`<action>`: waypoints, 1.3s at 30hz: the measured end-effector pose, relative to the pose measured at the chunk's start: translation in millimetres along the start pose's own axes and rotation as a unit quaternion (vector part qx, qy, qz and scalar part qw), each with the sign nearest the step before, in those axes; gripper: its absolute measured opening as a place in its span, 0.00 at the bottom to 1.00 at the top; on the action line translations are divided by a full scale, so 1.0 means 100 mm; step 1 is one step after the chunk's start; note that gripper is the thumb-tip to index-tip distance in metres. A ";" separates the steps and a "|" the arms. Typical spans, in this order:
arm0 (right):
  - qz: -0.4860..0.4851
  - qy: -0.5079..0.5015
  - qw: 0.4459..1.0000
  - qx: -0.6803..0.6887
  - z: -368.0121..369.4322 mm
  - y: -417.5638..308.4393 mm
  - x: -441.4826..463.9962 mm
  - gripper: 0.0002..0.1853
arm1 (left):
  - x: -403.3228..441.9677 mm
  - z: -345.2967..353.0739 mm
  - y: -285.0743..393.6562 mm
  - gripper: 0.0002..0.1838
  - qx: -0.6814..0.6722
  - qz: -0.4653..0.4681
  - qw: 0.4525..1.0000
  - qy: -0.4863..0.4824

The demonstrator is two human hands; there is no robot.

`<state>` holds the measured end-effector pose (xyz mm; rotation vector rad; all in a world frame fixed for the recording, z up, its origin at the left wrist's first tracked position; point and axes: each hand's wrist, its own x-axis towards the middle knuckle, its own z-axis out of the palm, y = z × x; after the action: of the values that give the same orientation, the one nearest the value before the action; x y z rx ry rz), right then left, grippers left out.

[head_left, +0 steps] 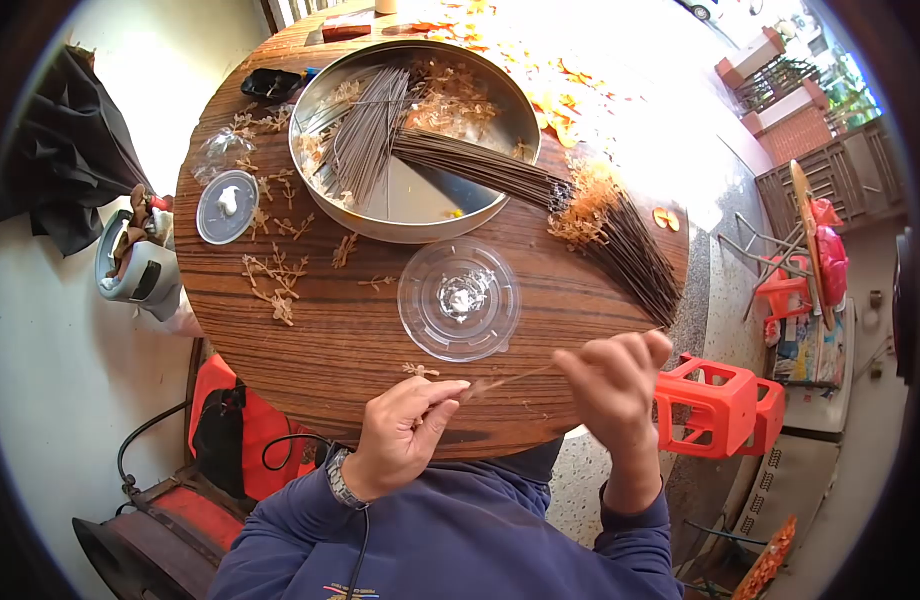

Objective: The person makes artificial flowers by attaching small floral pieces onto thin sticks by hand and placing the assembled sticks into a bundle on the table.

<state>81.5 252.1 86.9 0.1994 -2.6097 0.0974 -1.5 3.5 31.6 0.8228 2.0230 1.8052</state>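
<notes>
Near the table's front edge, my left hand [405,430] pinches one end of a thin brown stem [515,379]. The stem runs rightward to my right hand [620,385], whose fingers are curled round its other end and slightly blurred. Just beyond my left hand lies a small pale floral sprig [419,370]. A clear plastic lid [460,300] with white stuff at its centre rests on the table behind my hands. To the right, a bundle of dark wire stems [635,255] with orange-tan sprigs lies diagonally, its near ends close to my right hand.
On the wooden table [330,350], a round metal tin [420,230] holds wires and sprigs. Left of it are a small white-centred lid [228,206] and loose sprigs [275,275]. Orange petals [560,110] lie at the back. Red stools [708,408] stand at the right.
</notes>
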 end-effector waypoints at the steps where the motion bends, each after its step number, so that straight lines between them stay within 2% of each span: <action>1: 0.032 0.023 0.999 0.009 0.01 0.14 -0.01 0.11 | -0.03 -0.03 -0.02 0.08 0.010 0.003 1.000 0.013; 3: 0.142 0.093 0.985 0.025 0.06 0.43 -0.04 0.07 | -0.02 -0.08 -0.01 0.09 0.019 0.011 0.999 0.030; 5: 0.260 0.131 0.957 -0.012 0.15 0.72 -0.08 0.03 | 0.06 -0.14 0.05 0.10 0.132 0.065 0.989 0.026; 6: 0.287 0.125 0.950 -0.022 0.17 0.85 -0.06 0.02 | 0.08 -0.16 -0.03 0.12 0.160 0.100 0.982 0.018; 9: 0.299 0.083 0.950 -0.045 0.31 1.15 0.03 0.02 | 0.13 -0.23 0.08 0.14 0.239 0.107 0.965 -0.010; 13: 0.264 0.023 0.962 -0.063 0.33 1.19 0.31 0.04 | 0.12 -0.26 -0.03 0.16 0.284 0.103 0.953 -0.016; 15: 0.257 0.051 0.965 -0.029 0.32 1.16 0.54 0.06 | 0.11 -0.26 -0.05 0.15 0.287 0.093 0.953 -0.019; 17: 0.304 0.039 0.948 0.085 0.20 0.94 0.95 0.07 | 0.11 -0.25 -0.06 0.14 0.286 0.093 0.954 -0.005; 19: 0.232 0.012 0.965 0.121 0.25 0.86 1.31 0.08 | 0.13 -0.23 -0.07 0.13 0.285 0.097 0.954 0.005; 21: 0.216 -0.051 0.956 0.189 0.36 0.79 1.65 0.08 | 0.15 -0.22 -0.06 0.11 0.265 0.091 0.960 0.016; 22: 0.214 -0.049 0.957 0.190 0.44 0.83 1.80 0.08 | 0.16 -0.23 -0.07 0.11 0.266 0.092 0.959 0.018; 24: 0.231 -0.202 0.938 0.163 0.66 0.93 2.04 0.11 | 0.19 -0.24 -0.09 0.09 0.264 0.097 0.959 0.027; 25: 0.227 -0.201 0.939 0.162 0.73 0.98 2.10 0.11 | 0.20 -0.24 -0.07 0.09 0.265 0.099 0.959 0.031; 28: 0.247 -0.337 0.901 0.114 0.83 1.07 2.25 0.15 | 0.19 -0.29 -0.04 0.08 0.236 0.086 0.966 0.063; 31: 0.258 -0.375 0.886 0.088 0.84 1.08 2.27 0.15 | 0.15 -0.36 -0.08 0.08 0.224 0.066 0.971 0.060; 33: 0.257 -0.376 0.885 0.102 0.86 1.11 2.26 0.15 | 0.14 -0.37 -0.15 0.09 0.252 0.092 0.962 0.047; 39: 0.257 -0.348 0.892 0.133 0.85 1.13 2.23 0.13 | 0.17 -0.35 -0.07 0.08 0.281 0.081 0.955 0.041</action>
<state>-169.7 326.5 121.9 -0.4597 -3.2884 0.6860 -36.6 -14.8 33.1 1.1045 2.6436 1.3550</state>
